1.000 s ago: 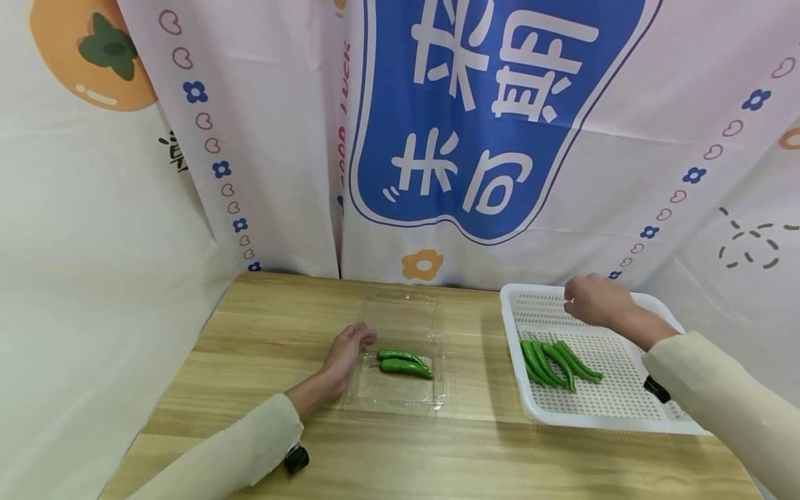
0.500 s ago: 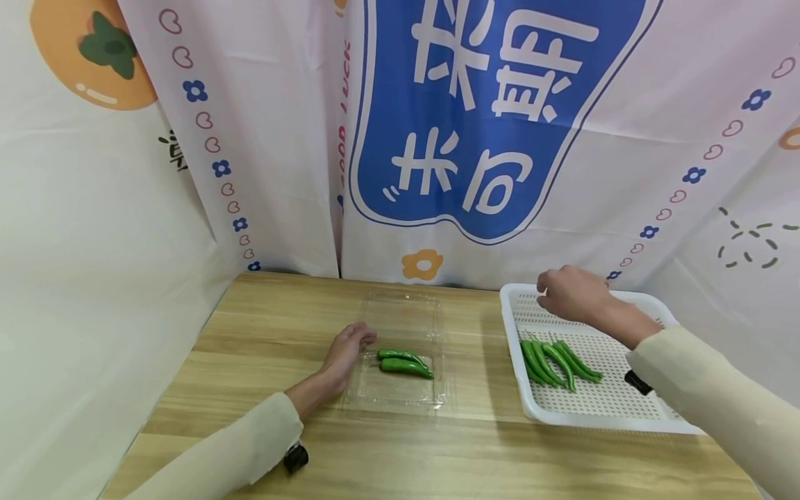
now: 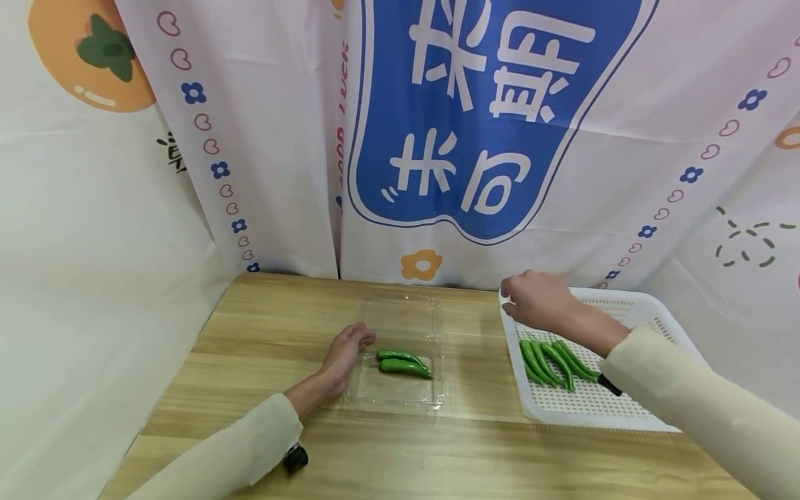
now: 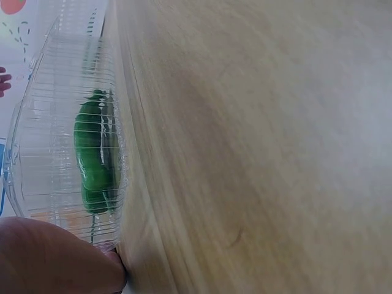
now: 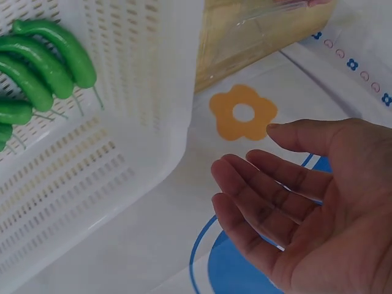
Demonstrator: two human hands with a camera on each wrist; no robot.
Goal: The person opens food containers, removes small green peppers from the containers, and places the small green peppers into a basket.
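Note:
A clear plastic clamshell box (image 3: 394,397) lies unfolded on the table, with two green chili peppers (image 3: 405,367) side by side in its near half. At the box's left side is my left hand (image 3: 342,354), its thumb and fingers gripping the edge near the hinge. The left wrist view shows the thumb (image 4: 58,257) against the box's corner. Holding nothing, my right hand (image 3: 539,298) is above the far left corner of a white plastic basket (image 3: 600,421). Its fingers are loosely bent in the right wrist view. Several green chili peppers (image 3: 550,364) lie in the basket's left part.
The wooden table (image 3: 250,417) runs back to a printed cloth (image 3: 287,173) hanging behind it. More white cloth closes off both sides. The basket's raised walls stand to the right of the box.
My right hand has moved left across the basket's far side to its far left corner, still with nothing in it. The left hand, the box and the peppers have stayed put.

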